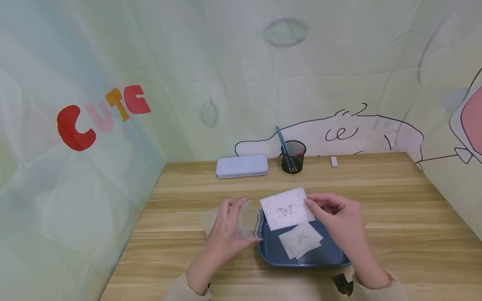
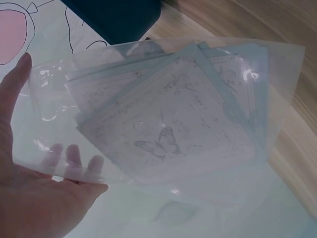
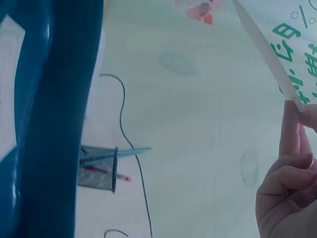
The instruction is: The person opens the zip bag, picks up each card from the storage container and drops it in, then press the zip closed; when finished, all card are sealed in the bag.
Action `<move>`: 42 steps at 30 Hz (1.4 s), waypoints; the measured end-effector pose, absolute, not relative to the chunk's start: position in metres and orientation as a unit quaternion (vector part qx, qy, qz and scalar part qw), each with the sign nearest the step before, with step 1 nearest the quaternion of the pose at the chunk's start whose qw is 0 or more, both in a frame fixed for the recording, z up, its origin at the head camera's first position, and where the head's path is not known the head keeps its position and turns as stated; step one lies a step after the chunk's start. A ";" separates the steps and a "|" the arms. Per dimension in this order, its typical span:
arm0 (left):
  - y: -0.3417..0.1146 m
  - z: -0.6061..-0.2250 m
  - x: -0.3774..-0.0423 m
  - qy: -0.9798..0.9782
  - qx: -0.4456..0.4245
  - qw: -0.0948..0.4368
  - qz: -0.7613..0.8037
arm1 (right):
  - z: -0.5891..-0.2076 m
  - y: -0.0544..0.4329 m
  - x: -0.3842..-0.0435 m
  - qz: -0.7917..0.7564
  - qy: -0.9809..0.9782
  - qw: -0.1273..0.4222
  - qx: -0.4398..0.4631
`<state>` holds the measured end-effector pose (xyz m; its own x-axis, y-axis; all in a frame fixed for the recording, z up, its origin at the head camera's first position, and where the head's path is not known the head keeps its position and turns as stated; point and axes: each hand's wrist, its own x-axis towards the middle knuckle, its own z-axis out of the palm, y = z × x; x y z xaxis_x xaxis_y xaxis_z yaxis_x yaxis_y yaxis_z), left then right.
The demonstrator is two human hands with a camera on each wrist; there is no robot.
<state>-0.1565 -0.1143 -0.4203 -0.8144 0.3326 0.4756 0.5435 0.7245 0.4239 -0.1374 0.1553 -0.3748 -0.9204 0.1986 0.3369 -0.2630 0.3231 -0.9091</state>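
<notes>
A clear plastic bag point(image 1: 249, 220) with its mouth held open is gripped by my left hand point(image 1: 225, 230), fingers and thumb curved round its edges. Inside it, the left wrist view shows several paper cards point(image 2: 173, 134), the front one printed with a butterfly. My right hand point(image 1: 340, 217) pinches the right edge of a white butterfly card point(image 1: 288, 209), held above a blue tray point(image 1: 271, 248) and just right of the bag mouth. The right wrist view shows this card edge-on, between thumb and fingers. More butterfly cards point(image 1: 301, 240) lie overlapping in the tray.
Along the back of the wooden table point(image 1: 180, 184) are a pale flat case point(image 1: 242, 166), a black mesh pen cup point(image 1: 293, 162) with blue-green sticks, and a small white eraser-like block point(image 1: 334, 162). A printed curtain point(image 1: 188, 83) hangs behind and at the sides.
</notes>
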 end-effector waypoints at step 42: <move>-0.114 -0.418 -0.157 -0.905 -0.244 0.200 -0.284 | -0.369 0.108 -0.123 0.600 -0.778 0.183 0.035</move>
<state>-0.1574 -0.1136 -0.4177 -0.8013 0.3277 0.5005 0.5550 0.7195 0.4175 -0.1234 0.1079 -0.3689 -0.9308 0.1646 0.3264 -0.2741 0.2766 -0.9211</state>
